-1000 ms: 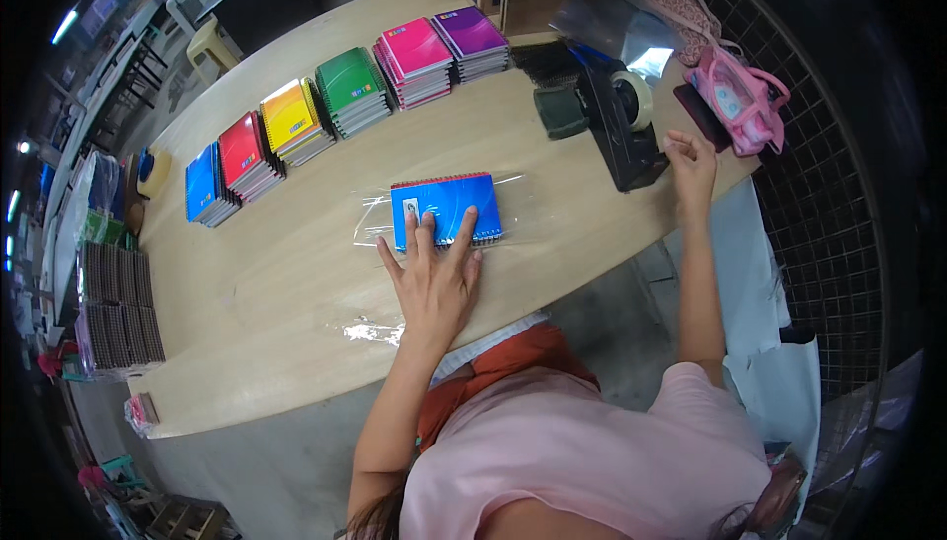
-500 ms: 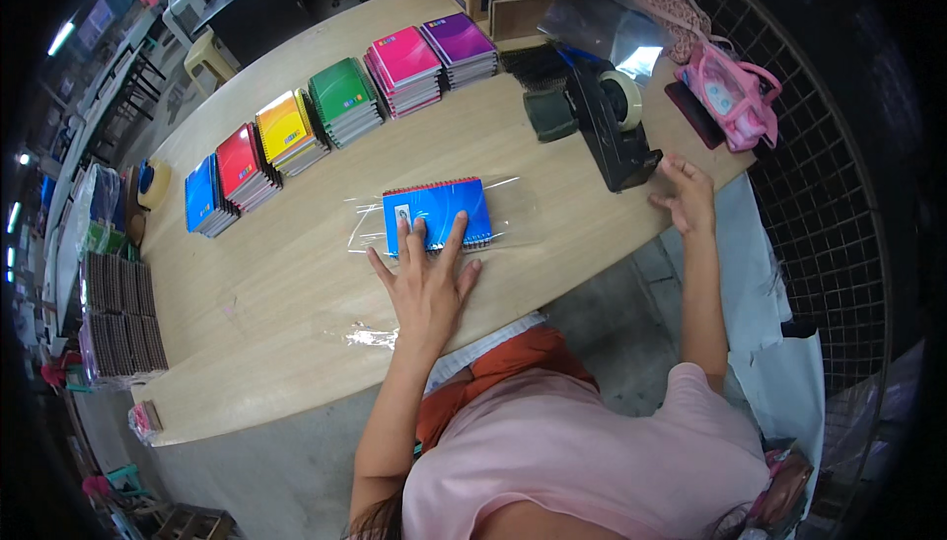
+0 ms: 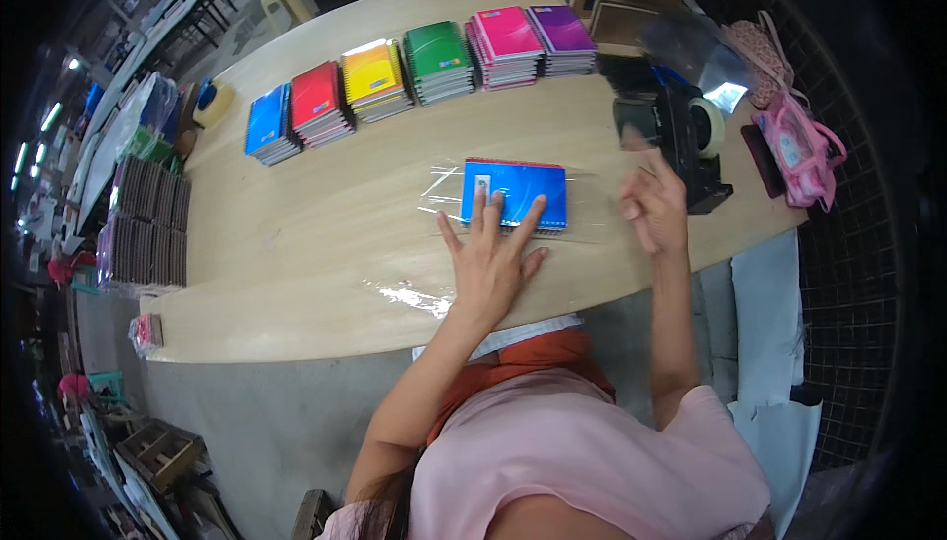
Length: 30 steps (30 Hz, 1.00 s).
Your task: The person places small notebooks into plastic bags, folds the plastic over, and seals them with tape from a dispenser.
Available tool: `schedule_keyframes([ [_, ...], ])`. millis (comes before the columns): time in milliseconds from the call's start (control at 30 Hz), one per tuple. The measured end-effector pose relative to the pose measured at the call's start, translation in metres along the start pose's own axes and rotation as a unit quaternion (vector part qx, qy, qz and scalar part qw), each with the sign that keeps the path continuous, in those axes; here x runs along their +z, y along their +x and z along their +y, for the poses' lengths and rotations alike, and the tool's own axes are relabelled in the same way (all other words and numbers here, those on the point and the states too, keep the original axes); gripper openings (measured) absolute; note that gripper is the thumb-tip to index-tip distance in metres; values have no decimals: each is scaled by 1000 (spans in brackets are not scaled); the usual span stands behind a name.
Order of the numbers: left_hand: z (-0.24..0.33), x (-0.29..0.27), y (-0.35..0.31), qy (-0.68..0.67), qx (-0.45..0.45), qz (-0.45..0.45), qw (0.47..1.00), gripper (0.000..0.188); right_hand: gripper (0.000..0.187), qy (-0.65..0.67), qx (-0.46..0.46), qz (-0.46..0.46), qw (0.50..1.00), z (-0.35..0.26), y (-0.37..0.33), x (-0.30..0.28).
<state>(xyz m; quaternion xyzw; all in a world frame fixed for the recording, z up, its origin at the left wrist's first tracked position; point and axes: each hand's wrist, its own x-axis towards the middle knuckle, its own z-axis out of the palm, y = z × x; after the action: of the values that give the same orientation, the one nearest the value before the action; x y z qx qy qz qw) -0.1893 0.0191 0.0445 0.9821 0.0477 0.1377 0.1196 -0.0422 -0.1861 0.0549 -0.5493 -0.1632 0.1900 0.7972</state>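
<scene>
A blue spiral notebook (image 3: pixel 533 185) lies on clear plastic film (image 3: pixel 441 185) that sticks out past both its sides. Across its lower part, my left hand (image 3: pixel 488 269) is spread flat, fingers apart, pressing it to the table. My right hand (image 3: pixel 656 200) is raised to the right of the notebook, beside the black tape dispenser (image 3: pixel 681 136). Its fingers are curled together and partly blurred; what they pinch is too smeared to make out. A roll of clear tape (image 3: pixel 706 128) sits in the dispenser.
Stacks of notebooks in blue (image 3: pixel 268 124), red (image 3: pixel 318 98), yellow (image 3: pixel 373 74), green (image 3: pixel 436 52), pink (image 3: pixel 508 35) and purple (image 3: pixel 564 32) line the table's far side. A pink bag (image 3: pixel 801 150) lies at right. More clear film (image 3: pixel 409 295) rests near the front edge.
My right hand has come away from the tape dispenser's front end, leftward toward the notebook. My left hand stays spread on the notebook. The whole view has shifted.
</scene>
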Motion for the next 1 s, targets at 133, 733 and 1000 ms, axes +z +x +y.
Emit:
schedule_keyframes([
  [133, -5, 2, -3, -4, -5, 14, 1000, 63, 98, -197, 42, -220, 954, -23, 49, 77],
  [733, 1, -2, -2, -35, -23, -1, 999, 75, 136, -734, -114, -228, 630, 5, 93, 104],
  [1000, -2, 4, -2, -31, -9, 11, 999, 75, 141, -683, 28, -294, 668, 23, 105, 115],
])
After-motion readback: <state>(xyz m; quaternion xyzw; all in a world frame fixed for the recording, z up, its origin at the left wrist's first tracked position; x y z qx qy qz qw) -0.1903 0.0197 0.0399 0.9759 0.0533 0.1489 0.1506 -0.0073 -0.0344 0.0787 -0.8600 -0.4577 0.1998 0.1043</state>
